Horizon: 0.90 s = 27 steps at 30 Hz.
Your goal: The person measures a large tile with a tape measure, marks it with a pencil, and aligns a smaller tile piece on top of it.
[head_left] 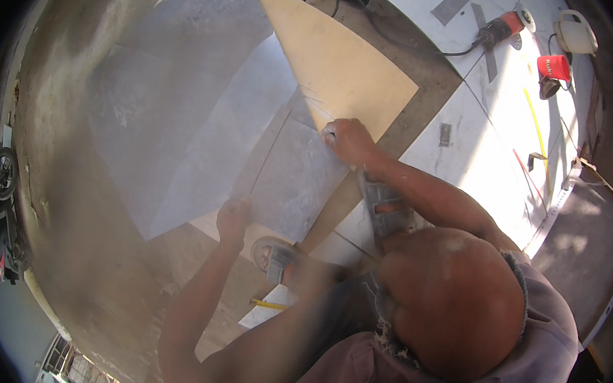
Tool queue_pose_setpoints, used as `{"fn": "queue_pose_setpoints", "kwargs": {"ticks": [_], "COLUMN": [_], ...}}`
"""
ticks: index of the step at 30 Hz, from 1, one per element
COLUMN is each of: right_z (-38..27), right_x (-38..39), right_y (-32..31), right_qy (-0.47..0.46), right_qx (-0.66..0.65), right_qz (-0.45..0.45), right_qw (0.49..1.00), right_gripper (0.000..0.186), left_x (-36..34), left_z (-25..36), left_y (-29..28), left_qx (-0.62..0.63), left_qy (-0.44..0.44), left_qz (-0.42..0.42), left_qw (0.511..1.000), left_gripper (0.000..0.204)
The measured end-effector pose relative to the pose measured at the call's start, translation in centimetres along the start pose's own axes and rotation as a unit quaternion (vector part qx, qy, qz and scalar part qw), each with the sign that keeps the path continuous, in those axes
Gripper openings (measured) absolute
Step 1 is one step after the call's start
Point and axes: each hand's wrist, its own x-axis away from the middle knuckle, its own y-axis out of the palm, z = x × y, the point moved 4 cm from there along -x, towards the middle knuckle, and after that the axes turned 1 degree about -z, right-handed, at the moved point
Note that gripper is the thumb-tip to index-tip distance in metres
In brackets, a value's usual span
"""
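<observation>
A large grey, dusty tile lies in front of me, a dark straight line running across it. My left hand is closed at its near edge, by the lower end of that line; the fingertips are partly hazed. Farther right, my right hand is closed in a pinch where the grey tile meets a tan triangular panel. What it pinches is too small to make out. Between my left hand and my legs, an angle grinder rests on the floor, partly hidden by my leg.
At right, white marbled tiles carry a red grinder with its cord, a red cup-like container, a pale jug and a yellow strip. A motorcycle stands far left. Dust hazes the left side.
</observation>
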Motion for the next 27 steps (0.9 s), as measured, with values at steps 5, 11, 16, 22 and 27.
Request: {"fn": "queue_pose_setpoints", "kwargs": {"ticks": [5,11,16,22,27], "right_z": [-0.2,-0.4,-0.3,-0.5,0.6], "right_x": [0.0,0.0,-0.1,-0.7,-1.1], "right_y": [-0.1,-0.2,-0.3,-0.9,-0.6], "right_qy": [0.002,0.018,0.009,0.014,-0.009], "right_qx": [0.006,-0.018,0.005,-0.002,-0.043], "right_qz": [0.003,-0.016,-0.002,-0.019,-0.002], "right_qw": [1.000,1.000,1.000,1.000,0.999], "right_gripper": [0.019,0.019,0.018,0.019,0.020], "left_x": [-0.1,0.0,-0.3,-0.3,-0.4], "left_z": [0.5,1.0,0.9,1.4,1.4], "left_y": [0.0,0.0,0.0,0.2,0.2], "left_qx": [0.004,0.012,0.011,0.005,-0.006], "left_qy": [0.013,-0.007,-0.014,0.005,0.006], "left_qz": [-0.014,-0.013,-0.021,-0.024,-0.025], "left_qw": [1.000,1.000,1.000,1.000,1.000], "left_gripper": [0.031,0.027,0.026,0.023,0.023]}}
